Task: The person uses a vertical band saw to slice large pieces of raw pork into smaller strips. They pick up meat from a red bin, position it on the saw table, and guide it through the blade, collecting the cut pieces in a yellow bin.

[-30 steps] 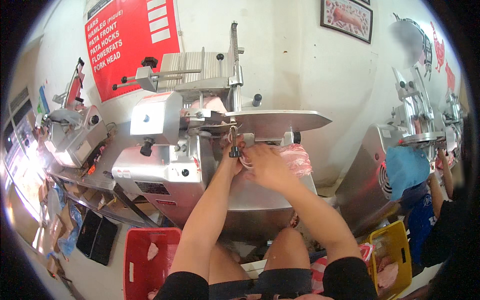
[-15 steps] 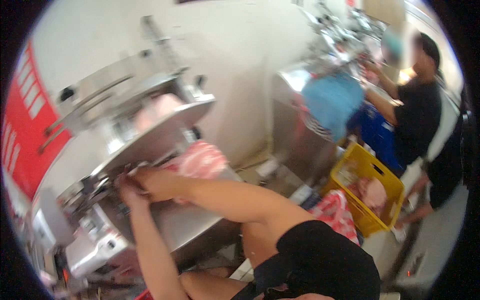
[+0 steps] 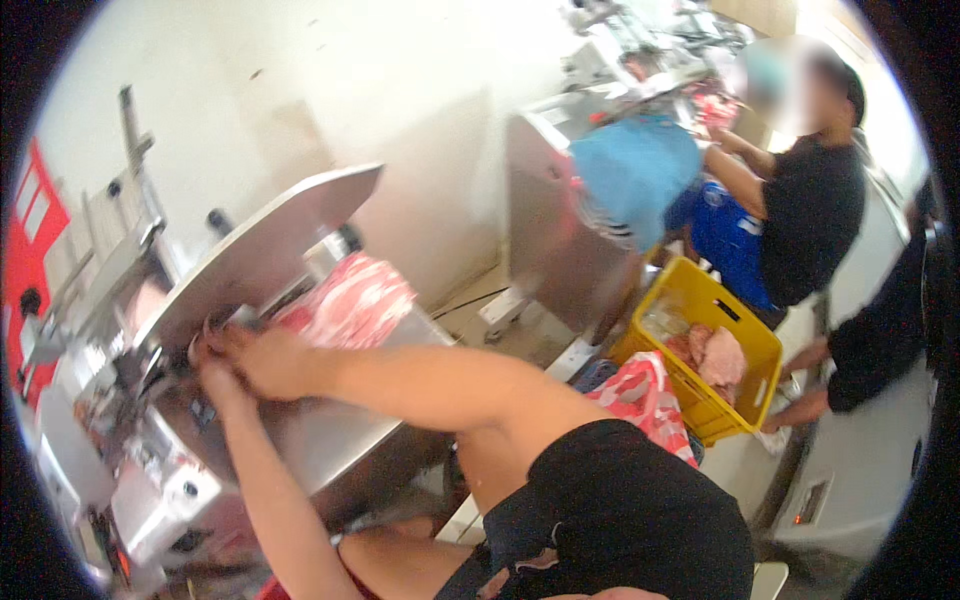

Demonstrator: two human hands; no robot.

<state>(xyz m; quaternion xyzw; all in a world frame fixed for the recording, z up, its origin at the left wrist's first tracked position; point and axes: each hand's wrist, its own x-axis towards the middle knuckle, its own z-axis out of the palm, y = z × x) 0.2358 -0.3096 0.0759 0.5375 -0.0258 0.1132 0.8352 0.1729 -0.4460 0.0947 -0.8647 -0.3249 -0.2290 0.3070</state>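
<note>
Since the sliced meat pile [image 3: 352,300] sits just right of both hands, the right hand [image 3: 262,362] is nearer; left hand [image 3: 208,358] touches it under the slicer's steel tray [image 3: 270,250]. Grip? Can't tell.

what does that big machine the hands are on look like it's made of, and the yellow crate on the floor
Slicing machine: probably stainless steel or aluminium, with a dull grey brushed sheen and soft reflections. Yellow crate: likely moulded plastic, given its uniform bright colour and slotted walls.

One meat slicer [image 3: 200,330], one stack of sliced meat [image 3: 350,300], one yellow crate [image 3: 715,350], two hands: left hand [image 3: 205,360], right hand [image 3: 265,360].
</note>
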